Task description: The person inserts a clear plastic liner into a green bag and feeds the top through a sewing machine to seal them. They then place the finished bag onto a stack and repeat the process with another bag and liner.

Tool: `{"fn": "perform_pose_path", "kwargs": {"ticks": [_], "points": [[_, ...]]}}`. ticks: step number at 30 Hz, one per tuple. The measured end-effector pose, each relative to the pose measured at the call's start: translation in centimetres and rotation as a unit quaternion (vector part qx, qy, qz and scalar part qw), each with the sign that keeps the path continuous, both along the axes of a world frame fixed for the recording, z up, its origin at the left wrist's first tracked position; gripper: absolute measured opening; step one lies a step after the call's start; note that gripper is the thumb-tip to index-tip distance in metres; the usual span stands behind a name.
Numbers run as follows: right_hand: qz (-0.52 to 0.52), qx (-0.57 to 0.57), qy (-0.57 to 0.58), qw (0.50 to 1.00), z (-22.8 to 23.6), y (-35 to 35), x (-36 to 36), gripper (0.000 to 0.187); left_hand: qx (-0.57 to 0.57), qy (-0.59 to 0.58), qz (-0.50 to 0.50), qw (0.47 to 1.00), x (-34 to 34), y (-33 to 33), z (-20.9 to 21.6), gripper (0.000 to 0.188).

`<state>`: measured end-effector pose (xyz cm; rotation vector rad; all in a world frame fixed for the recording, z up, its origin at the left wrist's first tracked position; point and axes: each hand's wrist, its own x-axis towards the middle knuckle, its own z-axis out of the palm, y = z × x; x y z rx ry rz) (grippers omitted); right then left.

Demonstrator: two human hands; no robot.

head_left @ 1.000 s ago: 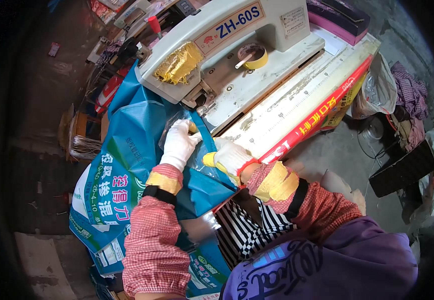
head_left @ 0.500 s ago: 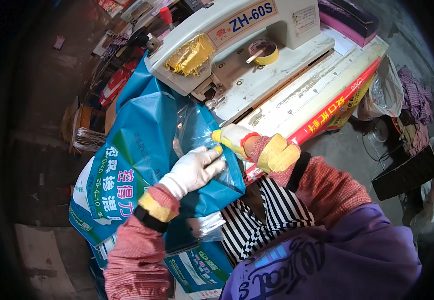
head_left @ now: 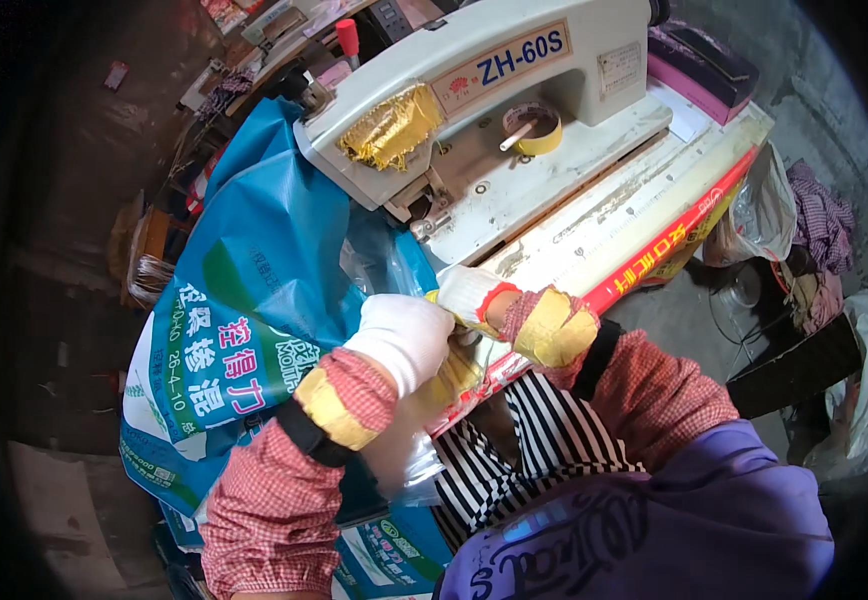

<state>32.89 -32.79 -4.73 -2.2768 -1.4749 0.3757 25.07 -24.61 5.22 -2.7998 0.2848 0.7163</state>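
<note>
A large blue printed sack [head_left: 274, 230] with a clear plastic liner [head_left: 379, 260] hangs at the sewing machine's [head_left: 604, 45] needle end, its edge beside the presser foot. My left hand [head_left: 404, 335], in a white glove, is closed at the sack's near edge, its fingers curled and mostly turned from view. Just right of it, my right hand [head_left: 472, 294], in a white glove with yellow fingertips, pinches the sack's edge at the table's front corner. The two hands nearly touch. More blue sacks [head_left: 394, 560] lie below, near my lap.
A yellow tape roll [head_left: 544, 132] with a white stick through it rests on the machine bed. Red printed sheeting [head_left: 644, 255] covers the table's front edge. A purple-black box [head_left: 699, 70], a clear plastic bag [head_left: 759, 215] and a dark carton [head_left: 794, 365] are at right.
My left hand has turned over and moved slightly up and right, from flattened on the sack to curled. The sack's near edge has folded up, uncovering the table's red front strip.
</note>
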Motion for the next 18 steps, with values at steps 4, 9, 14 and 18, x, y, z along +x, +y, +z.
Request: {"fn": "perform_pose_path", "kwargs": {"ticks": [4,9,14,18], "points": [[-0.221,0.146,0.613,0.744,-1.3,0.8,-0.8,0.024,0.141,-0.111,-0.02,0.984,3.1,1.7,-1.6,0.015],[-0.189,0.149,0.502,0.831,1.2,2.3,-4.3,0.031,0.115,-0.291,0.129,0.941,5.4,11.3,-3.2,0.013],[-0.121,0.173,0.039,0.977,2.5,0.7,-4.3,0.052,0.007,-0.207,0.004,0.978,-3.1,7.8,0.1,0.017],[-0.15,0.141,-0.11,0.972,2.0,4.2,-3.2,0.03,0.02,-0.115,-0.014,0.993,-12.9,4.3,8.8,0.012]]}}
